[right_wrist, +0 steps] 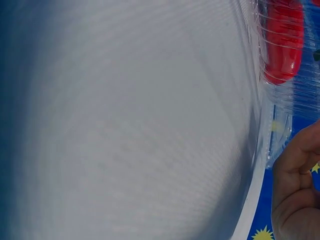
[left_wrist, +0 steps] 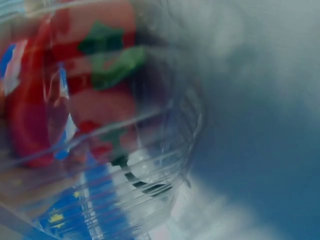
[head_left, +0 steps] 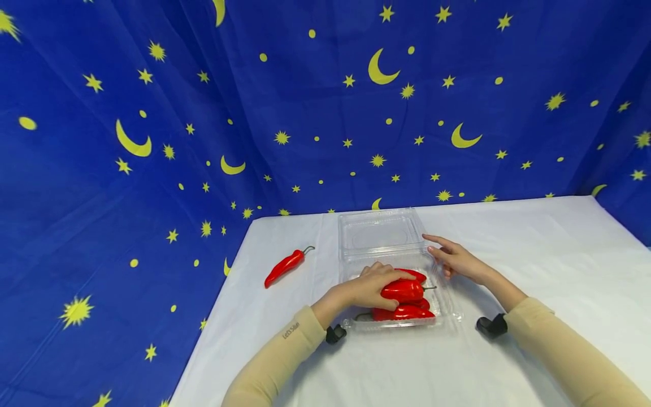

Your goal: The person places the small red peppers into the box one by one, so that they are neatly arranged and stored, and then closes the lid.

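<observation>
A hinged clear plastic container lies open on the table, its lid folded back towards the far edge. Several red peppers are in its base. My left hand reaches in from the left and grips one red pepper, thumb on the near side and fingers over the far side. Below it lies another pepper. At the container's right edge is my right hand, index finger extended by the hinge and holding nothing. The left wrist view is blurred, with green-stemmed peppers behind ribbed plastic.
A single long red pepper with a curved stem lies left of the container. White cloth covers the table. Behind and to the left hangs a blue curtain with yellow moons and stars. Black wrist straps show beneath the sleeves.
</observation>
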Tool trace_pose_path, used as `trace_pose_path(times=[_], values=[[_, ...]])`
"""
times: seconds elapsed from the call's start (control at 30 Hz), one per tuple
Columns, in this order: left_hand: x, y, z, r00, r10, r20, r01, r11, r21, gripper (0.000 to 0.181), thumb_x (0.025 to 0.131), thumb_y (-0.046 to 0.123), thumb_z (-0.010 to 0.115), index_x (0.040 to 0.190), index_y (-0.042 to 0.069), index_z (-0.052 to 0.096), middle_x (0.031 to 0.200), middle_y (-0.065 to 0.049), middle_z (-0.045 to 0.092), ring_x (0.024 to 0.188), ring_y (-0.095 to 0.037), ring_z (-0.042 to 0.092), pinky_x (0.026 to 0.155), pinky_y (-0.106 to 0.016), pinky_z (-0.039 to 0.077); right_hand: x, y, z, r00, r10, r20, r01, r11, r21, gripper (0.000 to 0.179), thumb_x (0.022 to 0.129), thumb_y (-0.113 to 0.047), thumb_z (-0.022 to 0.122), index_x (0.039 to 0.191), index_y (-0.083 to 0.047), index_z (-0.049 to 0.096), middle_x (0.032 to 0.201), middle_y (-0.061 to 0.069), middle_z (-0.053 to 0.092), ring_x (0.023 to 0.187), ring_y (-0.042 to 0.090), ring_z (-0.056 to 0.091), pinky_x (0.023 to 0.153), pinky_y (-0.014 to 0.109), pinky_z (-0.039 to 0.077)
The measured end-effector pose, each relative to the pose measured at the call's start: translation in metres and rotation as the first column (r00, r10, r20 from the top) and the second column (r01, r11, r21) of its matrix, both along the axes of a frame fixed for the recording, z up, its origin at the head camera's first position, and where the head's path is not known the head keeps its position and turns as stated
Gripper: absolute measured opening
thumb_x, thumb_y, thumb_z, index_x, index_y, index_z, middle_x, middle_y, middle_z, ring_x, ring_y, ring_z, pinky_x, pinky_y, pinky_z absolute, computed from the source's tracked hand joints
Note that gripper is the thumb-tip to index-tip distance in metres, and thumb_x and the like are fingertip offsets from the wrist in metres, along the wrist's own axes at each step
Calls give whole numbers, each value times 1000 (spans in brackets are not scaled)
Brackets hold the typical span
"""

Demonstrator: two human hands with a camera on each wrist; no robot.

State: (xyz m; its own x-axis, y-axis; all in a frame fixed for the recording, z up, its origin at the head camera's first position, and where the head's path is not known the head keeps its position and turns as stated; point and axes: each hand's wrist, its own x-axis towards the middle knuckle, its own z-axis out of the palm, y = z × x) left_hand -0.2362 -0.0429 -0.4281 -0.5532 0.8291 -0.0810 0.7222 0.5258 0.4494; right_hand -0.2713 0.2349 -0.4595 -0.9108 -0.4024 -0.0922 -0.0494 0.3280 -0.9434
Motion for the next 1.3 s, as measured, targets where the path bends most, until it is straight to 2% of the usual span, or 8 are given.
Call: trace_pose_path(times=[0.23,0.47,0.63,1.0,1.3], values=[[3,-1,-2,999,15,-52,-16,999,-28,66,81,35,66,143,35,40,112,6,47,108,-8,35,83,-25,31,1,1,-4,1000,-9,5,9,1000,26,57,99,-29,48,148,-9,28,81,14,44,48,13,46,46,25,43],[7,-1,-5,1000,-5,-14,4,1000,-23,67,82,34,67,143,37,40,119,5,47,109,-8,35,86,-27,32,3,1,-6,1000,-11,10,10,999,32,56,100,-26,47,148,-8,27,82,14,45,48,13,47,45,25,43],[8,0,-7,1000,-5,-16,5,1000,-18,69,81,35,68,143,39,38,122,6,45,110,-7,34,87,-27,33,2,1,-4,1000,-4,-3,4,1000,26,58,99,-29,47,148,-7,27,82,14,44,48,12,47,45,25,43],[8,-1,-7,1000,-4,-14,4,1000,18,68,79,33,68,142,38,41,116,6,45,107,-6,35,84,-21,33,1,2,1,1000,8,-19,-7,1000,28,58,99,-30,48,148,-7,27,83,15,44,48,13,47,45,24,42],[10,-2,-10,1000,1,-28,0,1000,25,68,79,32,68,141,36,42,116,5,45,107,-7,36,84,-20,33,2,2,1,1000,24,-11,-24,1000,0,57,100,-24,46,149,-5,23,82,14,45,48,15,47,45,27,44]])
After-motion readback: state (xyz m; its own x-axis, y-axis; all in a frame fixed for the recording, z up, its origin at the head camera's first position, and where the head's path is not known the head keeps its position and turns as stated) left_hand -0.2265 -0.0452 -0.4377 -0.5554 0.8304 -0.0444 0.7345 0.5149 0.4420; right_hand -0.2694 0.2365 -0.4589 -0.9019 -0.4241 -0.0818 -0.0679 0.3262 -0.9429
